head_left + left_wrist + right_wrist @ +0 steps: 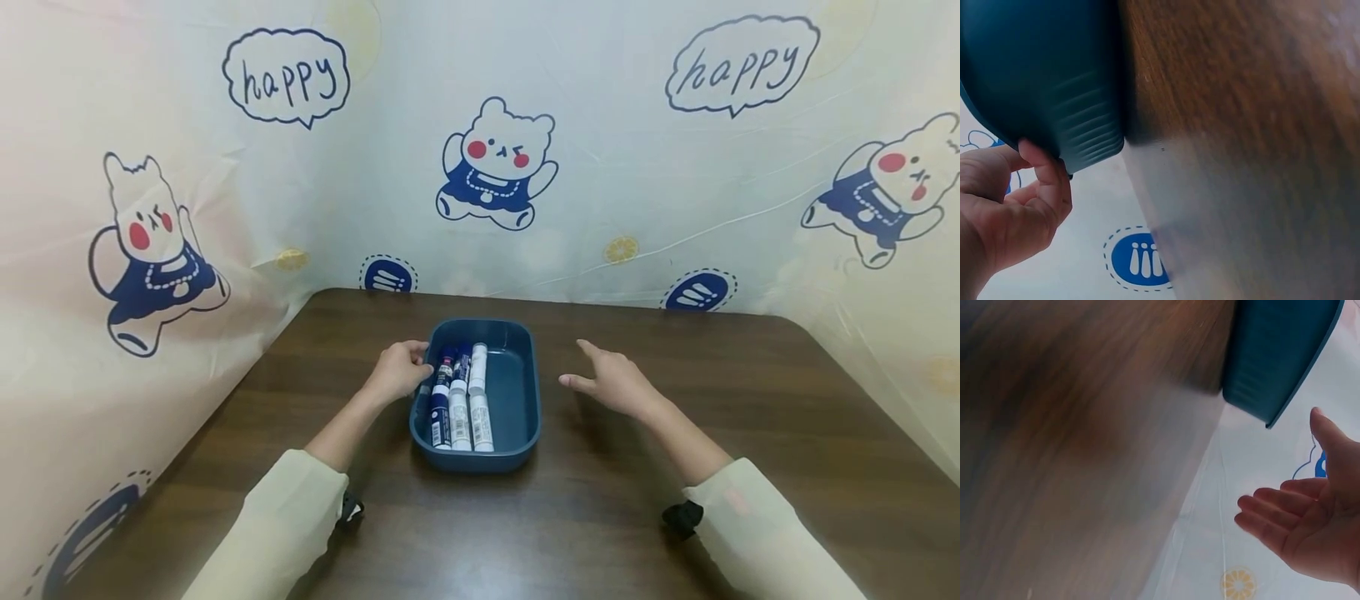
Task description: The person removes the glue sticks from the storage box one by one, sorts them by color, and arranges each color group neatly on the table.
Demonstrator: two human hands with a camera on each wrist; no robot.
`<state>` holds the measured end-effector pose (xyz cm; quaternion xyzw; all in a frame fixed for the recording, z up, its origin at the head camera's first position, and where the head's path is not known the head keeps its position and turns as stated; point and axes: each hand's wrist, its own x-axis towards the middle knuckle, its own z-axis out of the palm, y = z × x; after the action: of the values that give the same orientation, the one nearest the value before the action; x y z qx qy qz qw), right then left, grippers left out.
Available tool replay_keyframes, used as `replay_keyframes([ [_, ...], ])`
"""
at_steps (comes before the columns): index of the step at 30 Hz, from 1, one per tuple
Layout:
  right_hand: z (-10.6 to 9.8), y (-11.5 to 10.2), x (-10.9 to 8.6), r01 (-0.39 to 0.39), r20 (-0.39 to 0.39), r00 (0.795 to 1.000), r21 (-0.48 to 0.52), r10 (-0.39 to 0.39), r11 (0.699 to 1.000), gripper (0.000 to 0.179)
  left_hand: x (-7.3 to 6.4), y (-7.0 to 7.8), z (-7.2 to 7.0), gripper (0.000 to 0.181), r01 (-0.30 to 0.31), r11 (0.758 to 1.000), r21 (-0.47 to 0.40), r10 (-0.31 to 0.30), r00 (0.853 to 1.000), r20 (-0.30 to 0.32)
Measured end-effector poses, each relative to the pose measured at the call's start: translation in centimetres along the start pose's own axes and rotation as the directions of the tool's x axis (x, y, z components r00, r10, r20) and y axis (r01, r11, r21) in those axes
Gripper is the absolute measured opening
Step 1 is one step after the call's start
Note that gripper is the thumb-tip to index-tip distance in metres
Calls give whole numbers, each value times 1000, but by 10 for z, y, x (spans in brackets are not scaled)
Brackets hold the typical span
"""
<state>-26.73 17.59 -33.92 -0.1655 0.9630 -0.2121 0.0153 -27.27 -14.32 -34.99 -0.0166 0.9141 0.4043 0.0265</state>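
A dark teal rectangular plastic bin [512, 457] with rounded corners sits on the table. Along its left side lie several small white and dark-blue tubes [459, 421], packed in two short rows. My left hand [397, 371] pinches the bin's left rim, its thumb over the edge; in the left wrist view its bent fingers [1054, 187] lie against the outer wall. To the right of the bin, my right hand [618, 382] is held apart from it, thumb and fingers spread. The right wrist view shows that palm [1319, 544] facing the bin with nothing in it.
Brown wood-grain tabletop [637, 533] surrounds the bin on all sides. A pale printed curtain [600, 192] with cartoon bears hangs behind the table and along both sides. Light sleeves and dark wrist straps cover the forearms.
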Motion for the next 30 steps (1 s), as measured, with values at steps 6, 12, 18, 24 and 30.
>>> replay_keyframes([
  [6, 5, -15, 5, -22, -15, 1000, 220, 26, 975, 67, -1, -2, -1, 47, 0, 1000, -2, 0, 1000, 10],
  [12, 6, -33, 13, -20, -35, 999, 372, 36, 928, 61, 0, 0, -2, 47, 13, 1000, -19, -13, 1000, 25],
  [18, 9, -47, 23, -18, -15, 999, 444, 28, 896, 58, 0, 0, -2, 47, 6, 1000, -19, -5, 999, 34],
  [24, 9, -61, 35, -69, 45, 998, 515, 53, 854, 56, -1, 1, -2, 46, 4, 1000, -21, -4, 1000, 29],
  [30, 5, -71, 49, -95, 92, 994, 541, 53, 836, 57, 1, 1, -2, 46, 1, 1000, -15, -1, 1000, 21],
])
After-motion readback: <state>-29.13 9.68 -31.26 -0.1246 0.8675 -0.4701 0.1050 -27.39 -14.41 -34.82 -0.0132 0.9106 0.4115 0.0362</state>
